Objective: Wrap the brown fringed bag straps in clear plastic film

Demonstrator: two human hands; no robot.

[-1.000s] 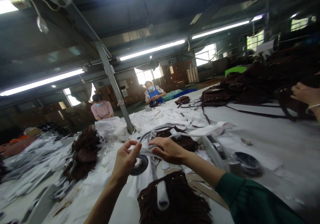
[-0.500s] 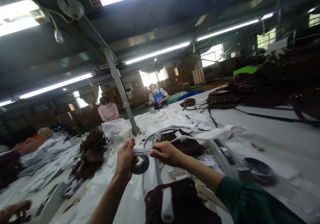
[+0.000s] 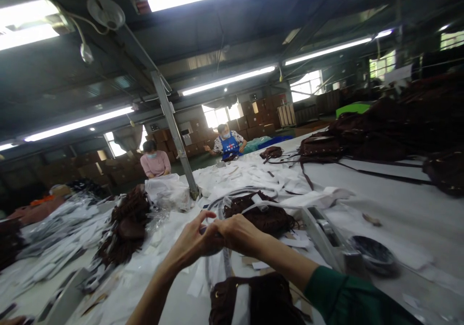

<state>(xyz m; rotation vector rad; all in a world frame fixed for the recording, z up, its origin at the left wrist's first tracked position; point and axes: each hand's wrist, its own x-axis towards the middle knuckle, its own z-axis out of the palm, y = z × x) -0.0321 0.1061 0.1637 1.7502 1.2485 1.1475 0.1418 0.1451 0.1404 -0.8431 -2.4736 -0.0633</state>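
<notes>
My left hand (image 3: 190, 242) is closed around a dark grey ring-shaped roll (image 3: 213, 251), which looks like tape and is mostly hidden by the fingers. Pressed against it, my right hand (image 3: 237, 233) has its fingers curled over a pale strip that is covered now. Below the hands lies a dark brown bag (image 3: 270, 303) with gold eyelets and a white paper roll (image 3: 242, 303) on its front. Pale wrapped straps (image 3: 227, 264) run up from this bag past the hands. Another brown fringed bag (image 3: 266, 214) sits just beyond them.
To the right are a grey tape dispenser (image 3: 322, 230) and a black round dish-like object (image 3: 373, 252). Another dispenser (image 3: 63, 293) stands at lower left. Brown bags (image 3: 377, 126) are heaped far right. A metal post (image 3: 177, 136) rises ahead; two co-workers are beyond.
My hands have come together, and the pale strip stretched between them is now covered. My left hand has turned over the roll. Another person's hand at lower left has nearly left the view.
</notes>
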